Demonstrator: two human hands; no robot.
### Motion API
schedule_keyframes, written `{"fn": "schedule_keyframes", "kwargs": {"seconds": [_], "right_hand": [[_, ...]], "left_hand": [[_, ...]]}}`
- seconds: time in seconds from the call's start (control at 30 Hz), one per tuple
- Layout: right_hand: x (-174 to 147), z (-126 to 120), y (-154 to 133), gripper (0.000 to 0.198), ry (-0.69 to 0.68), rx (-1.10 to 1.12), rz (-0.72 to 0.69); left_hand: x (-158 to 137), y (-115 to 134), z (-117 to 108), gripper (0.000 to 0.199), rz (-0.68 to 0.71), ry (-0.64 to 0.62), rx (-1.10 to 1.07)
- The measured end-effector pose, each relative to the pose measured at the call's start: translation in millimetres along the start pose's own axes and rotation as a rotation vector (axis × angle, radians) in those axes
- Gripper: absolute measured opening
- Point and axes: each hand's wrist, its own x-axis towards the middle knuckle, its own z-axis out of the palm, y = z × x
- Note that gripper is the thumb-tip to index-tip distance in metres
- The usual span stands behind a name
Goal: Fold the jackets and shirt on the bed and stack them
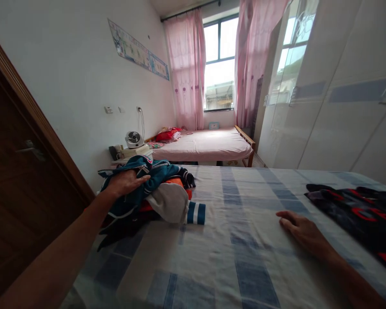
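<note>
My left hand point(127, 182) is on a teal jacket point(159, 171) with white trim, at the top of a clothes pile on the left of the bed. Its thumb lies over the cloth and its fingers sink into the folds, partly hidden. Beneath the jacket, orange cloth, a grey piece point(169, 202) and dark fabric show. A blue-and-white striped cuff point(196, 213) sticks out at the right. Over the bed sheet point(209, 253), my right hand point(294, 225) holds nothing; its fingers are loosely bent, with the thumb apart.
A dark garment with red markings point(357, 210) lies flat at the bed's right. Beyond stands a second bed with a pink sheet point(206, 143). A small white fan point(134, 138) sits by the left wall. White wardrobes point(328, 128) line the right; a brown door point(16, 180) is left.
</note>
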Motion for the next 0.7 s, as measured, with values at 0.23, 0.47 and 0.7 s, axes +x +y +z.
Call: {"fn": "schedule_keyframes", "kwargs": {"seconds": [0.23,0.47,0.7], "right_hand": [[0.4,-0.6,-0.4,0.038,0.016,0.007,-0.013],[-0.7,-0.4,0.2,0.038,0.015,0.015,-0.018],[-0.5,-0.5,0.1,0.04,0.01,0.018,-0.003]], "left_hand": [[-84.3,44.1,35.5,0.037,0.391,0.428,0.353],[-95.7,62.1,111.7,0.042,0.918,0.212,0.355],[-68.8,87.8,98.8,0.017,0.854,0.169,0.152]]}}
